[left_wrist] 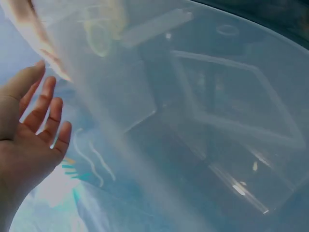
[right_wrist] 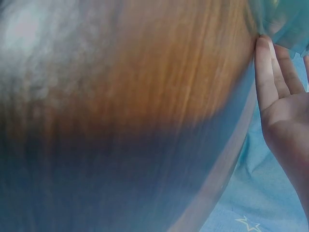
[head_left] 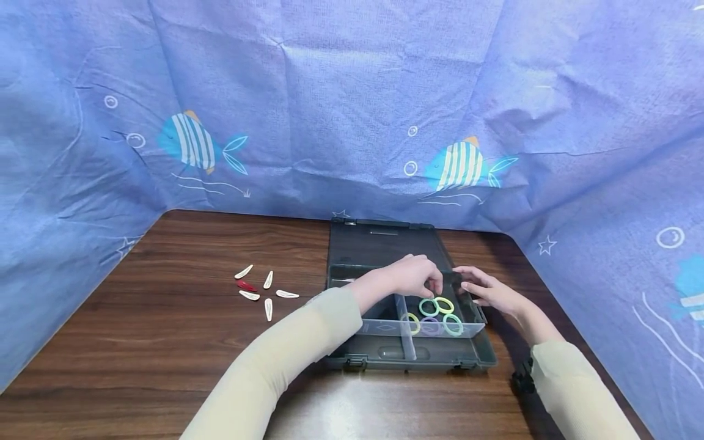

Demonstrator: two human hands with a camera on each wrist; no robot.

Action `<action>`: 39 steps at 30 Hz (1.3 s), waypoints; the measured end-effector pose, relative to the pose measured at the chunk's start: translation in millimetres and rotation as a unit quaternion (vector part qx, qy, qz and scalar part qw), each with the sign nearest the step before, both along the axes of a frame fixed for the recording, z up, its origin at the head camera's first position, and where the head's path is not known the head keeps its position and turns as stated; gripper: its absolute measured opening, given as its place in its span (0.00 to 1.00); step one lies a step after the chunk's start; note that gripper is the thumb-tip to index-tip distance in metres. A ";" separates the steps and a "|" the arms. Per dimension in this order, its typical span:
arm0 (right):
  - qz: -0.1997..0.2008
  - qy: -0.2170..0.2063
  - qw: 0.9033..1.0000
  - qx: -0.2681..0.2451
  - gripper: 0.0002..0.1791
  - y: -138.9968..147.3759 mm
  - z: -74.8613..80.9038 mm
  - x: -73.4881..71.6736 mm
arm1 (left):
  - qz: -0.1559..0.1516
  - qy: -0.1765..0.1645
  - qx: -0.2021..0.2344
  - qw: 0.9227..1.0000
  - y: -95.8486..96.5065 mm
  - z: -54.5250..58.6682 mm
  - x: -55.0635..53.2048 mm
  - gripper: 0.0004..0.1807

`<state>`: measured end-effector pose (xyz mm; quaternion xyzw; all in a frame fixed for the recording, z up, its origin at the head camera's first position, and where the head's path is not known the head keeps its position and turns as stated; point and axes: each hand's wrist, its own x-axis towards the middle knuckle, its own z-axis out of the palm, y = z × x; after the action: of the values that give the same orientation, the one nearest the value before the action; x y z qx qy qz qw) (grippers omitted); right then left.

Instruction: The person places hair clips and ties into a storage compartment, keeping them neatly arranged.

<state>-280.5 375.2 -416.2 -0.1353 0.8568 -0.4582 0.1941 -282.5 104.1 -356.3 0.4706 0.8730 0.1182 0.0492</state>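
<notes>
Head view: an open box (head_left: 423, 365) is seen right of centre in the frame, its lid (head_left: 379, 247) laid back.
Rings: yellow, green and purple rings (head_left: 429, 315) are held in the right part of a clear tray (head_left: 379, 327) in the box.
Left hand: the left hand (head_left: 412, 275) is poised above the rings, fingers loosely bent, released.
Right hand: the right hand (head_left: 491, 290) is rested against the box's right side, unclenched, fingers nearly straight.
Clips: five white clips (head_left: 268, 310) and a red clip (head_left: 245, 285) are spread on the table (head_left: 165, 342), left of centre.

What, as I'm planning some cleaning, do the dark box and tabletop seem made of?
Dark box: probably hard plastic, smooth and slightly glossy; its smoky, seemingly translucent look suggests it. Tabletop: wood or wood-look laminate, satiny; grain streaks and a bright reflection show.
</notes>
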 end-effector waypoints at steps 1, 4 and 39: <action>0.002 0.001 1.000 0.002 0.29 0.8 -0.2 -0.2 | 0.005 -0.001 -0.001 1.000 -0.5 3.0 2.2 0.07; -0.003 -0.003 1.000 0.001 0.29 1.8 -0.1 -0.2 | 0.017 -0.001 0.000 1.000 -3.2 11.7 7.7 0.08; -0.003 -0.006 1.000 0.002 0.29 0.5 -0.5 -0.3 | -0.051 -0.086 -0.041 0.994 9.2 -18.6 -3.6 0.18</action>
<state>-280.8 375.7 -416.6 -0.1298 0.8569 -0.4578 0.1982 -286.1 113.3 -375.0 0.5006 0.8443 0.1195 0.1490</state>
